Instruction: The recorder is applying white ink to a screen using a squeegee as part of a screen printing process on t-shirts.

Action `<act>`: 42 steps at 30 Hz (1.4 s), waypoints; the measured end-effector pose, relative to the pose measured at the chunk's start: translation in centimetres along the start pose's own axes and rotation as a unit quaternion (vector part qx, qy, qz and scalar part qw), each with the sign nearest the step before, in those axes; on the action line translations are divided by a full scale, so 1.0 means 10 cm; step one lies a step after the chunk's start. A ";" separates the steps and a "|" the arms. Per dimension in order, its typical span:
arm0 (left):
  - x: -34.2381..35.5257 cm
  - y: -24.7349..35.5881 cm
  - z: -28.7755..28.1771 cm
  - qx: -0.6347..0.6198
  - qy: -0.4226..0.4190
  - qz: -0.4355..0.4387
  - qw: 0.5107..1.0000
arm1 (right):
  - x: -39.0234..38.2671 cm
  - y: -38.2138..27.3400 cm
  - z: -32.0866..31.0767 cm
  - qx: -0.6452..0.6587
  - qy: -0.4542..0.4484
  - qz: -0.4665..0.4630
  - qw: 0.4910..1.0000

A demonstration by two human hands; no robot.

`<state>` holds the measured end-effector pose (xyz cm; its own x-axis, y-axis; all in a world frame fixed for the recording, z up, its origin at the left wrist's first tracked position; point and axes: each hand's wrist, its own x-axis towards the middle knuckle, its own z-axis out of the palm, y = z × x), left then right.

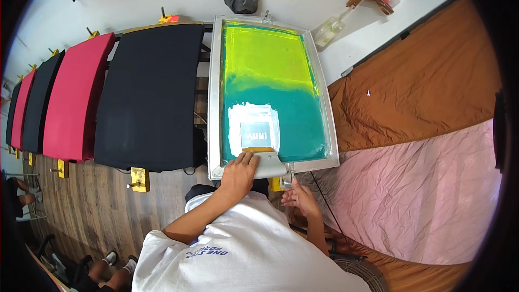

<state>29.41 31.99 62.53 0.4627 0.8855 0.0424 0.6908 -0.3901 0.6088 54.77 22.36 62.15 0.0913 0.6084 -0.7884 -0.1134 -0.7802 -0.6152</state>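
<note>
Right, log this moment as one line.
left grip: on squeegee | right grip: at metal clamp, frame's near edge | white ink: around pale rectangle, screen's near half | black-covered board: left of frame

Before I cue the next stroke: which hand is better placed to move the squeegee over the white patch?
Left, probably: the left hand holds the squeegee at the near edge of the white patch. The right hand is by the clamp, off the squeegee.

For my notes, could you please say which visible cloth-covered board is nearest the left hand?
The black board directly left of the silver-framed screen; the other boards lie farther left.
</note>
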 end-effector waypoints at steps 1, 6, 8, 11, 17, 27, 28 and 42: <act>0.02 0.00 -0.02 -0.010 -0.012 -0.001 1.000 | 0.03 0.02 -0.02 -0.014 -0.009 -0.007 1.000; 0.03 -0.01 -0.04 0.013 0.002 0.024 1.000 | 0.06 0.15 0.07 -0.025 0.034 -0.037 0.998; 0.05 -0.04 -0.02 0.023 0.022 0.037 0.999 | 0.10 0.26 0.07 -0.002 0.063 -0.058 0.996; 0.08 -0.04 -0.03 0.016 0.008 0.041 0.999 | 0.13 0.34 0.13 0.015 0.090 -0.083 0.992; 0.11 0.00 -0.13 0.013 0.015 0.055 0.998 | 0.12 0.29 0.28 -0.010 0.151 -0.160 0.975; 0.14 0.08 -0.26 0.030 0.011 0.060 0.998 | 0.26 0.42 0.24 -0.062 0.177 -0.271 0.944; 0.15 0.08 -0.27 0.027 0.000 0.055 0.998 | 0.28 0.42 0.24 -0.058 0.177 -0.268 0.945; 0.25 0.03 -0.21 0.052 -0.004 0.023 0.998 | 0.36 0.33 0.25 -0.034 0.174 -0.278 0.944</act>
<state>29.59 34.63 64.45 0.4991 0.8644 0.0609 0.7225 -0.4539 0.5215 52.21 22.30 57.31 0.4378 0.8515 -0.2885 0.1110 -0.3697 -0.9225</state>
